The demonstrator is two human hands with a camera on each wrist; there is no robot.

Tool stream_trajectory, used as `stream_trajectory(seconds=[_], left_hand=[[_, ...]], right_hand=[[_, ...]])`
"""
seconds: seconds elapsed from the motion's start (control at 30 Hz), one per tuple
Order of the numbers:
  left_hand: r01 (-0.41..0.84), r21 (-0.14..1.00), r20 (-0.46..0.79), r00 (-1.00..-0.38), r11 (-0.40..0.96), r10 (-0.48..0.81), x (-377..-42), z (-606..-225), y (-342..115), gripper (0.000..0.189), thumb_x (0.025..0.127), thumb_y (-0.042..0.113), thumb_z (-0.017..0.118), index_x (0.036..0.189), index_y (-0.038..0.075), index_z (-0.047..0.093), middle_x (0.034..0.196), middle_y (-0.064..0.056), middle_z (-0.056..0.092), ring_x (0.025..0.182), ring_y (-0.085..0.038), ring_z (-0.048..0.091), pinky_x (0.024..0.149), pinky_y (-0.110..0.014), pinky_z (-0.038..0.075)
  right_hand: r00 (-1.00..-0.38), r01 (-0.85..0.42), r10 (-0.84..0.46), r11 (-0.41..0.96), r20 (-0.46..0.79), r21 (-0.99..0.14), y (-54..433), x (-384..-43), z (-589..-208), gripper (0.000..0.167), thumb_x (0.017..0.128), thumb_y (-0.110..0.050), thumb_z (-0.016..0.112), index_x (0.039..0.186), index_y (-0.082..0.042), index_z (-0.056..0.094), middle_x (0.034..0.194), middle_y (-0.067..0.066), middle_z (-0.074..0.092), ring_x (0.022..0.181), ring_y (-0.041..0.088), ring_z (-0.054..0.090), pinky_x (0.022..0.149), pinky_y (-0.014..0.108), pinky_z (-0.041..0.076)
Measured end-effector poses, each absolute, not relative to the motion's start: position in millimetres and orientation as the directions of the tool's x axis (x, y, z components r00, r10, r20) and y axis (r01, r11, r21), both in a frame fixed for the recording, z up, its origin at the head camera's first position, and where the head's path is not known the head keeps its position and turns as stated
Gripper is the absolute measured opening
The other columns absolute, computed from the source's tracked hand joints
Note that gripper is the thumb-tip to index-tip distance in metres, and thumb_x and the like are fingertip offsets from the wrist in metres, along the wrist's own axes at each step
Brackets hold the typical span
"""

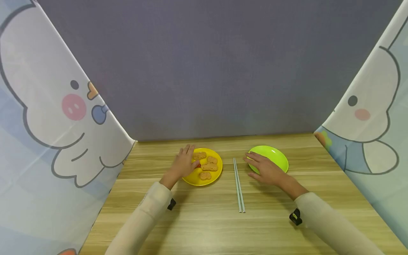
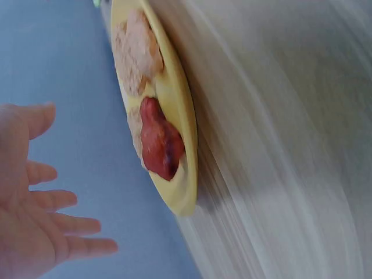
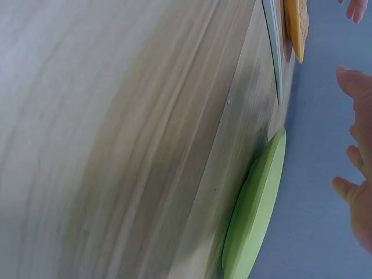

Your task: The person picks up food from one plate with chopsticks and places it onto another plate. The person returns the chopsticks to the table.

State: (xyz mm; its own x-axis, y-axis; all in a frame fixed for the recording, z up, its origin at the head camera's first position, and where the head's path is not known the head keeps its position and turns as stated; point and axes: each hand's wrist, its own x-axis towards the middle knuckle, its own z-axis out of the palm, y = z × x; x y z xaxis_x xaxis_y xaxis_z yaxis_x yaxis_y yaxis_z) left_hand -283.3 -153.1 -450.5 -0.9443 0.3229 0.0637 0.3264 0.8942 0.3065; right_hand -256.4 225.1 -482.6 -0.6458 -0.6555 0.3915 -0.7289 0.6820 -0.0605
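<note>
My left hand [image 1: 182,165] hovers palm down over the left side of a yellow plate [image 1: 193,179], its fingers spread. On that plate lie several golden-brown breaded pieces [image 1: 209,167], like fried chicken. The left wrist view also shows a glossy red drumstick-shaped piece [image 2: 160,142], mostly hidden by my hand in the head view. Over the left part of a bright green plate [image 1: 276,156] is my right hand [image 1: 267,169], also palm down with fingers extended. Both wrist views show the hands holding nothing. Between the plates lies a pair of pale chopsticks [image 1: 237,186], side by side, pointing away from me.
Everything stands on a wood-grain table [image 1: 204,219]. A grey panel [image 1: 204,71] rises along its back edge. Cartoon-printed cloths [image 1: 47,88] close off the left and right sides. A black strap piece [image 1: 295,216] hangs beneath the right sleeve.
</note>
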Motion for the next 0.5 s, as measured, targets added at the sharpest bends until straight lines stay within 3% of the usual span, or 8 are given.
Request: stream_trajectory(seconds=[0.2, 0.37, 0.5], left_hand=[[0.226, 0.42, 0.005, -0.969, 0.879, 0.246, -290.5, -451.2, -173.9, 0.074, 0.103, 0.03, 0.059, 0.16, 0.0, 0.023, 0.163, -0.03, 0.025, 0.147, -0.05, 0.032, 0.121, -0.062, 0.035], [0.12, 0.439, -0.079, -0.982, 0.89, 0.172, -295.0, -453.2, -190.3, 0.074, 0.104, 0.029, 0.056, 0.159, -0.004, 0.021, 0.16, -0.033, 0.027, 0.145, -0.049, 0.037, 0.119, -0.061, 0.038], [0.043, 0.468, -0.157, -0.979, 0.882, 0.131, -296.5, -453.6, -199.1, 0.073, 0.104, 0.029, 0.056, 0.159, -0.005, 0.023, 0.159, -0.035, 0.029, 0.146, -0.05, 0.034, 0.118, -0.064, 0.037]], right_hand=[[-0.624, -0.75, -0.679, 0.66, 0.388, -0.05, 219.6, -256.0, -485.8, 0.057, 0.085, -0.021, 0.083, 0.135, -0.001, 0.063, 0.139, 0.021, 0.061, 0.127, 0.037, 0.059, 0.102, 0.053, 0.055], [-0.602, -0.781, -0.726, 0.622, 0.333, -0.058, 216.0, -253.7, -486.5, 0.057, 0.084, -0.021, 0.083, 0.135, -0.003, 0.063, 0.141, 0.019, 0.06, 0.128, 0.036, 0.058, 0.104, 0.051, 0.055], [-0.547, -0.827, -0.776, 0.559, 0.314, -0.059, 212.2, -250.5, -485.1, 0.058, 0.083, -0.018, 0.084, 0.135, -0.005, 0.064, 0.14, 0.018, 0.061, 0.126, 0.035, 0.059, 0.103, 0.051, 0.056]])
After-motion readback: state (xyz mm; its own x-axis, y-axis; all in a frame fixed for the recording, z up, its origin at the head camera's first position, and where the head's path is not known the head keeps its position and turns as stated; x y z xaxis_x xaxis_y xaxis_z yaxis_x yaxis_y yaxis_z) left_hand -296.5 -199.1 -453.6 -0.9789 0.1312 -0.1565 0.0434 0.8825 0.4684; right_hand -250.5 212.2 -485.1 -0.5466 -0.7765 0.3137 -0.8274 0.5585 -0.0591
